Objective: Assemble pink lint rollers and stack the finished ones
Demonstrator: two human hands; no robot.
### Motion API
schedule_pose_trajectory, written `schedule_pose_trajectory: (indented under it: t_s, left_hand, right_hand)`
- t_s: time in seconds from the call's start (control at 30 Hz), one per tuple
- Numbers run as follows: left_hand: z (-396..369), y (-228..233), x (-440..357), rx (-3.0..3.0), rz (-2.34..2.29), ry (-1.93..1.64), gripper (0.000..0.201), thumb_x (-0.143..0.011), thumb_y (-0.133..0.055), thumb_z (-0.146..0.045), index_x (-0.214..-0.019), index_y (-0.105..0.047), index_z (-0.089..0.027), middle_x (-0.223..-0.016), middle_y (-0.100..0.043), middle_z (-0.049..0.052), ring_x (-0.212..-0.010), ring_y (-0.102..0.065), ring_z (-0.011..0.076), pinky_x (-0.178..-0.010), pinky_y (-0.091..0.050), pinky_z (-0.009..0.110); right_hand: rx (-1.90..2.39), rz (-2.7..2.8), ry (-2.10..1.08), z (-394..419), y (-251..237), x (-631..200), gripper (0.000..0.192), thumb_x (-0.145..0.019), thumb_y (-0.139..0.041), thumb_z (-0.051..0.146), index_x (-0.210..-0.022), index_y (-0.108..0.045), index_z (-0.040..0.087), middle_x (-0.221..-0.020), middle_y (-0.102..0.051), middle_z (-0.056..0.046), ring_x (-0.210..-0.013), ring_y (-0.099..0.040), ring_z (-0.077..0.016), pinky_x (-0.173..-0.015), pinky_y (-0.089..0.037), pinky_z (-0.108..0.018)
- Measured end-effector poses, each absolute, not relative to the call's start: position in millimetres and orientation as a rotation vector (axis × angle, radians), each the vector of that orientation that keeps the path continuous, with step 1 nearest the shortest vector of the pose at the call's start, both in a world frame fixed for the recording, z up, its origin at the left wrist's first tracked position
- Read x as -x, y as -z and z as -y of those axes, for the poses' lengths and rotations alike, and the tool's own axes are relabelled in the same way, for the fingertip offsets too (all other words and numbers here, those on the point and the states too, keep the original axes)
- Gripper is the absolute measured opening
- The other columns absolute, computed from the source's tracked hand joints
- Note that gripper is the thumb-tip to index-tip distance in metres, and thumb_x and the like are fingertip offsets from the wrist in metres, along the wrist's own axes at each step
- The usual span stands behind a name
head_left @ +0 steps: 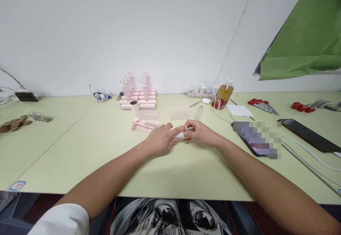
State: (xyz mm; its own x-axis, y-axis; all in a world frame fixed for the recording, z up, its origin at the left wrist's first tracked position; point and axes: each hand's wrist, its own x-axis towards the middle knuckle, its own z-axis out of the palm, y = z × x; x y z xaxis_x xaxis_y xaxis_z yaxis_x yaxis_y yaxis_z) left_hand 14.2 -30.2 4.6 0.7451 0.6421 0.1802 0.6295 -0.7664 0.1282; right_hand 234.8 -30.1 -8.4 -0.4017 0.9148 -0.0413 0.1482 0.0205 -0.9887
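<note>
— Closest to us, at the bottom of the frame, we see a black-and-white printed cloth [170,217] below the edge of the pale green surface [80,149], with a white sleeve [64,220] at lower left. What do we make out on that surface?

— Largest is the green sheet [306,39] hanging at upper right, against the wall. Next we have two dark phones, a blurred one [257,139] and a black one [309,134], at right of centre, with white cables [306,149] running past them. Behind the hands, in the middle, stands a stack of pink tubes [138,98], and a yellow-labelled bottle [223,94] leans to the right of it beside a power strip [201,93].

— And the hands?

— Our left hand [160,140] and right hand [201,133] meet at the centre of the frame, low over the surface. Between them lies a small white cylinder [179,132]. The left grip is closed around its left part, thumb and fingers wrapped. The right grip pinches its right end, fingertips pressed together.

— Smaller things?

— A pink tray piece [145,124] just left of the hands, two clear plastic covers [179,114] behind them, a small clear vial [199,112], red-handled tools [262,106] at right, brown discs [13,124] at far left.
</note>
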Motion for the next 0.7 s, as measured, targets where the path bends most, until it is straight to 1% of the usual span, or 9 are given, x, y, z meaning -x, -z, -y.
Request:
schedule_pose_trajectory:
  t_s: [0.2, 0.33, 0.43, 0.57, 0.63, 0.7]
  left_hand:
    - [30, -4, -16, -2.871, -1.096, -0.352, 0.047, -0.096, -0.038, -0.037, -0.143, -0.031, -0.040, -0.100, -0.050, 0.005, -0.080, -0.054, 0.0198, -0.070, -0.045, 0.031]
    - [31, -2, -17, -2.865, -1.152, -0.358, 0.050, -0.097, -0.036, -0.041, -0.146, -0.026, -0.042, -0.099, -0.051, 0.005, -0.081, -0.054, 0.0199, -0.068, -0.045, 0.030]
    - [30, 0, -16, -2.831, -1.183, -0.384, 0.052, -0.097, -0.036, -0.043, -0.148, -0.023, -0.042, -0.100, -0.052, 0.005, -0.083, -0.055, 0.0202, -0.066, -0.044, 0.028]
    - [27, 5, -15, -2.791, -1.199, -0.452, 0.053, -0.097, -0.034, -0.049, -0.148, -0.025, -0.039, -0.103, -0.055, 0.005, -0.086, -0.057, 0.0207, -0.065, -0.044, 0.028]
    - [25, 7, -15, -2.790, -1.197, -0.475, 0.054, -0.096, -0.032, -0.054, -0.148, -0.027, -0.038, -0.103, -0.056, 0.005, -0.086, -0.057, 0.0209, -0.065, -0.044, 0.029]
    - [24, 9, -15, -2.787, -1.201, -0.478, 0.055, -0.096, -0.031, -0.056, -0.148, -0.029, -0.036, -0.103, -0.056, 0.006, -0.088, -0.057, 0.0211, -0.067, -0.045, 0.030]
  right_hand:
    - [1.164, 1.626, -1.387, 31, 3, -234, 0.046, -0.065, -0.078, 0.054, -0.079, -0.051, 0.019, -0.065, -0.060, 0.003, -0.061, -0.059, -0.0138, -0.062, -0.046, -0.029]
    - [1.175, 1.619, -1.356, 31, 3, -232, 0.042, -0.068, -0.076, 0.053, -0.082, -0.056, 0.018, -0.070, -0.062, 0.001, -0.065, -0.062, -0.0150, -0.065, -0.049, -0.030]
    - [1.151, 1.616, -1.349, 30, 4, -233, 0.040, -0.071, -0.074, 0.051, -0.087, -0.059, 0.018, -0.078, -0.065, -0.002, -0.071, -0.063, -0.0162, -0.068, -0.051, -0.031]
    - [1.150, 1.687, -1.262, 28, 7, -233, 0.046, -0.068, -0.077, 0.044, -0.101, -0.062, 0.017, -0.077, -0.066, -0.001, -0.069, -0.063, -0.0162, -0.066, -0.050, -0.029]
    - [1.173, 1.706, -1.205, 28, 10, -232, 0.049, -0.068, -0.077, 0.042, -0.107, -0.063, 0.017, -0.084, -0.068, -0.002, -0.071, -0.064, -0.0168, -0.066, -0.050, -0.028]
    - [1.198, 1.714, -1.158, 27, 12, -230, 0.045, -0.071, -0.075, 0.040, -0.107, -0.064, 0.017, -0.092, -0.069, -0.004, -0.073, -0.064, -0.0173, -0.067, -0.051, -0.029]
